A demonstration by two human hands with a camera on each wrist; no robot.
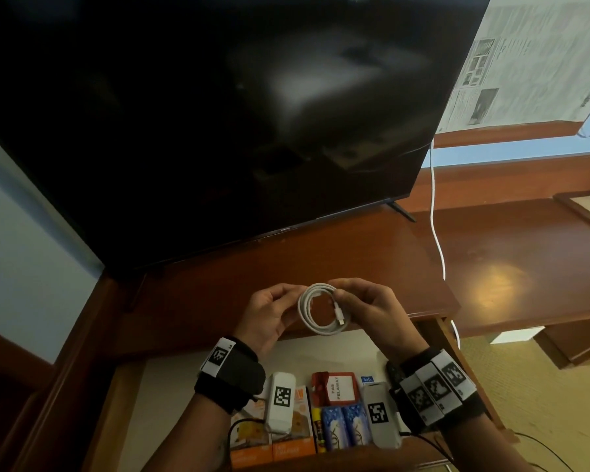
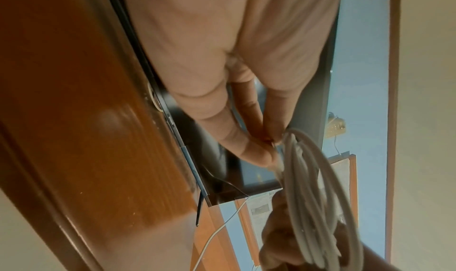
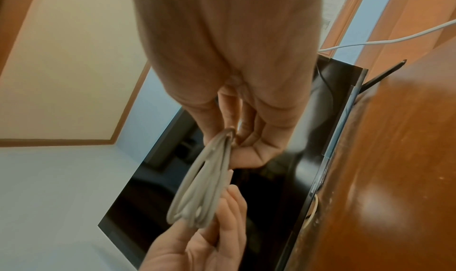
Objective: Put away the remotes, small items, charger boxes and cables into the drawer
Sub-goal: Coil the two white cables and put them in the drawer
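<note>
A coiled white cable (image 1: 315, 310) hangs in the air over the back of the open drawer (image 1: 171, 362), held between both hands. My left hand (image 1: 280, 308) pinches the coil's left side, thumb and fingers closed on the loops (image 2: 293, 158). My right hand (image 1: 358, 301) pinches its right side, and one plug end (image 1: 339, 316) sticks down inside the ring. In the right wrist view the coil (image 3: 204, 185) runs from the right fingertips to the left hand (image 3: 209, 236) below. Orange charger boxes (image 1: 286, 447), a red card holder (image 1: 336, 386), blue packets (image 1: 344, 424) and a dark remote (image 1: 394, 371) lie in the drawer.
A large black TV (image 1: 218, 114) stands on the brown wooden cabinet top (image 1: 355, 253) just behind the hands. Another white cable (image 1: 435, 212) hangs down beside the TV and over the cabinet edge. A lower wooden desk (image 1: 525, 267) extends to the right.
</note>
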